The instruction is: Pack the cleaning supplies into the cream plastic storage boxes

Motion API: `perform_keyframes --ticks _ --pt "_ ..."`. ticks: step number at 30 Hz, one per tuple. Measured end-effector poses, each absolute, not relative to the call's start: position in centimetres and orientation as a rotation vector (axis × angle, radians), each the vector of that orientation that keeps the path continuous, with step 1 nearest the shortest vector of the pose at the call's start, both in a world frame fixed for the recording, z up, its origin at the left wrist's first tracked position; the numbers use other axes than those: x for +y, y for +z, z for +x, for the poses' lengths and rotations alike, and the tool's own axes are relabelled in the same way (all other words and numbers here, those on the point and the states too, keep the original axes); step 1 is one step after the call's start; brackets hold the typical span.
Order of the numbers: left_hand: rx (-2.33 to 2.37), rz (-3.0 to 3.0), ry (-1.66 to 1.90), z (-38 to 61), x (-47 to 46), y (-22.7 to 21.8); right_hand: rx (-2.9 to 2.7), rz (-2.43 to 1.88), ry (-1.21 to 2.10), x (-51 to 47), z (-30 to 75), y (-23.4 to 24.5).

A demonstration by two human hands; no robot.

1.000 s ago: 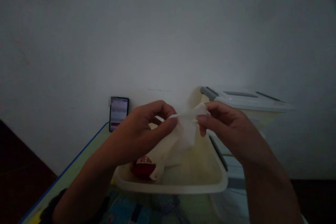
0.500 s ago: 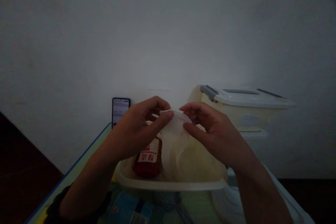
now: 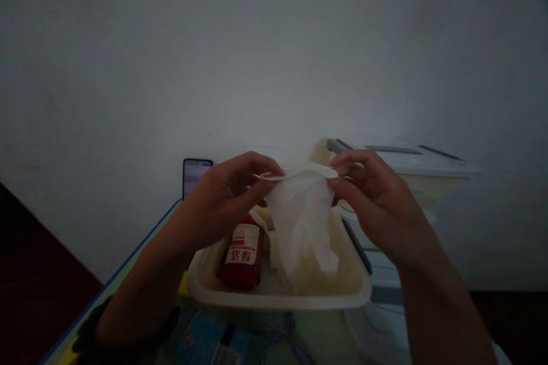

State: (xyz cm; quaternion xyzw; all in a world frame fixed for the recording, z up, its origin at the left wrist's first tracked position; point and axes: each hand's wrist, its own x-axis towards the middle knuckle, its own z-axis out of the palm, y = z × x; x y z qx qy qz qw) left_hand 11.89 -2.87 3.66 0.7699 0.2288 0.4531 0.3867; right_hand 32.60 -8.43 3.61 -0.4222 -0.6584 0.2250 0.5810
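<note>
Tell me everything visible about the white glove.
The glove is white, thin and slightly see-through, perhaps latex or similar. Its rimmed cuff is at the top, spread between the left hand and the right hand, each pinching one side. Below the cuff it hangs limp and wrinkled over the tub, finger parts lowest. Whether these touch the tub I cannot tell.

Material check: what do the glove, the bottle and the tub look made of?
Glove: thin, matte latex or similar rubber, judging by its soft folds and beaded cuff.
Bottle: smooth dark red plastic or glass, too dim to tell; its pale printed label looks like paper or film.
Tub: probably moulded plastic, cream, dull, with a smooth rounded rim.
</note>
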Motion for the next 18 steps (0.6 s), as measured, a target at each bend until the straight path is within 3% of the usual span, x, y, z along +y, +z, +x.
perform_keyframes --ticks 12,18 --pt "0.675 1.964 1.017 11.79 -2.65 3.59 -1.742 -1.009 0.557 -8.83 32.68 3.66" --pt "0.679 1.951 1.027 11.67 -2.63 3.61 -1.879 -0.902 0.372 -8.99 32.87 3.8"
